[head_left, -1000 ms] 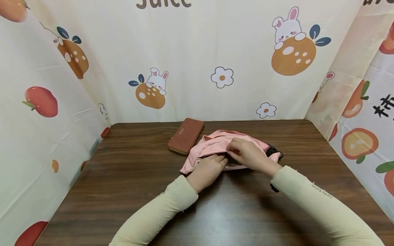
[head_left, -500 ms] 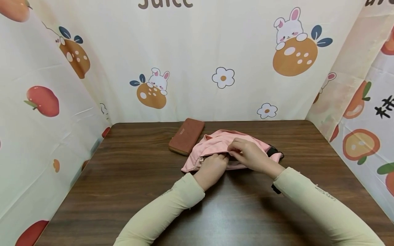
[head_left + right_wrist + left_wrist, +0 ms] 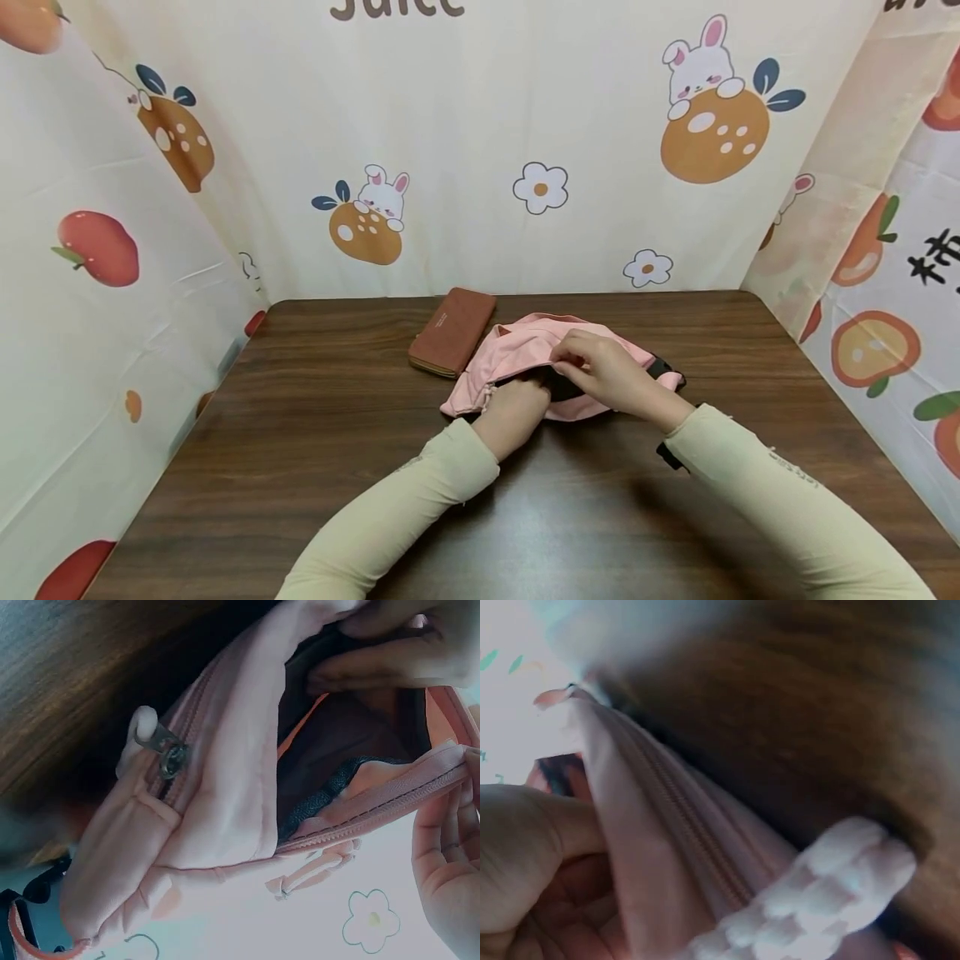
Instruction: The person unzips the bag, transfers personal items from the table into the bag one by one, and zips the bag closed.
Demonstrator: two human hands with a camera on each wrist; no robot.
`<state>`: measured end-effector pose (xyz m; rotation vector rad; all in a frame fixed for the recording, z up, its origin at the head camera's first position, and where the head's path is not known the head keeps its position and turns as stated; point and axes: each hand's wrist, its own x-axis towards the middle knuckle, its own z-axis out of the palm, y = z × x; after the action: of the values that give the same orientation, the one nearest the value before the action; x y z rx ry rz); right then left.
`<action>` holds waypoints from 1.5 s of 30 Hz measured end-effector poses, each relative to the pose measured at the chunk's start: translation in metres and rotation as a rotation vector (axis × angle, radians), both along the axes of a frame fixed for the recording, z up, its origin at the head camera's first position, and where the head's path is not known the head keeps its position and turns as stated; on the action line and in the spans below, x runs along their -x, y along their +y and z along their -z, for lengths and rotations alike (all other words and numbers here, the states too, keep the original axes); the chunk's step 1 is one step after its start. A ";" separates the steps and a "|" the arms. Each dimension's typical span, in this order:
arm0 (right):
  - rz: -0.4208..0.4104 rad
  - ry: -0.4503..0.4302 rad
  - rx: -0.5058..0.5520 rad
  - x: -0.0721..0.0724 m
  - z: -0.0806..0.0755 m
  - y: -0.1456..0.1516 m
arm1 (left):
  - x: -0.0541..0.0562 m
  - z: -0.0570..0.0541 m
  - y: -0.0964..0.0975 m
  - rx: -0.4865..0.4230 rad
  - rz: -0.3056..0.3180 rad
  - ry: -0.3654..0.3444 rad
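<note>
A pink waist bag lies on the table with its zipped mouth pulled apart and a dark lining showing. My right hand pinches the upper zipper edge and lifts it; in the right wrist view, the fingers hold that edge. My left hand reaches into the mouth, its fingertips hidden from the head. Inside the bag, the right wrist view shows the left fingers against the dark lining; whether they grip anything is unclear. The left wrist view shows a front zipper and a pale braided pull.
A brown wallet with a gold zipper lies behind the bag's left end, close against it. A black buckle is at the bag's right end. The wooden table meets a printed cloth backdrop at the back.
My left hand has gone deeper into the bag, its fingers passing out of sight. The mouth gapes wider, with more dark lining showing. My right hand keeps its hold on the edge.
</note>
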<state>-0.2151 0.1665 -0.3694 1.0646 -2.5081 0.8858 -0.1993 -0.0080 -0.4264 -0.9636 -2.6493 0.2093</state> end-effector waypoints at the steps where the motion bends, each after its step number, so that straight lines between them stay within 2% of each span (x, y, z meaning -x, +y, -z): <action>1: 0.011 -0.003 -0.008 0.000 0.001 0.000 | 0.000 -0.002 -0.001 -0.005 0.009 -0.019; 6: 0.040 -0.006 -0.028 0.003 0.004 0.002 | -0.003 -0.017 -0.010 -0.099 0.045 -0.158; 11: 0.067 -0.015 -0.033 0.005 0.006 0.002 | -0.003 -0.031 -0.024 -0.260 0.140 -0.254; 13: 0.081 -0.011 -0.037 0.006 0.007 0.002 | -0.002 -0.036 -0.031 -0.323 0.175 -0.269; 15: 0.091 -0.004 -0.043 0.006 0.008 0.001 | -0.002 -0.041 -0.039 -0.381 0.183 -0.277; 21: 0.097 -0.005 -0.053 0.007 0.011 0.001 | -0.002 -0.053 -0.065 -0.526 0.149 -0.251; 26: 0.100 -0.025 -0.055 0.005 0.013 0.000 | 0.001 -0.048 -0.088 -0.627 0.044 -0.267; 31: 0.114 -0.029 -0.062 0.004 0.015 0.000 | 0.004 -0.040 -0.106 -0.703 -0.054 -0.358; 39: 0.132 -0.078 -0.080 0.001 0.017 -0.001 | 0.007 -0.025 -0.115 -0.736 -0.109 -0.483; 45: 0.122 -0.134 -0.096 0.000 0.021 -0.002 | 0.008 -0.016 -0.111 -0.722 -0.120 -0.499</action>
<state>-0.2153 0.1644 -0.3904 0.8951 -2.7185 0.8352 -0.2076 -0.1187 -0.4101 -0.6577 -2.8314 -1.0154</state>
